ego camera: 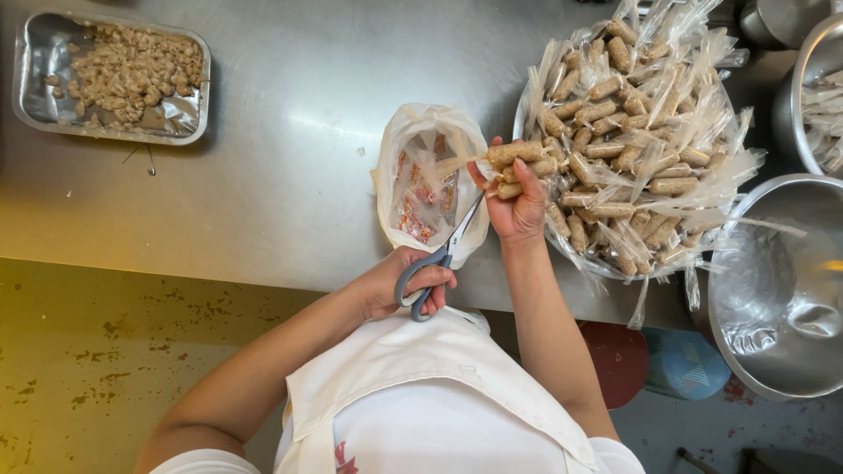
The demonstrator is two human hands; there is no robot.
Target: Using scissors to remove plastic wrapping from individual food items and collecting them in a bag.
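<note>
A stainless steel counter (290,105) filled the upper part of the view, with a worn yellow floor (97,351) below its near edge. On the right side of the counter sat a wide bowl (587,256) heaped with plastic-wrapped sausages (641,132), their clear wrapper ends sticking out in all directions. At the right edge lay an empty steel bowl (781,298), and another steel bowl (821,96) above it was only partly in frame. At the far left of the counter lay a rectangular metal tray (35,79) holding pale unwrapped pieces (132,70). Near the middle, just left of the heaped bowl, stood an open plastic bag (426,180) with small red-and-white packets inside. The right hand (518,206) was raised over the bag's right rim, its grip closed around a small bundle of wrapped sausages (520,162), whose left ends stuck out of the fist toward the bag. The left hand (399,283), at the counter's near edge, had its grip closed through the grey handles of a pair of scissors (439,256); the blades pointed up and right, their tips just below the bundle, beside the right thumb.
</note>
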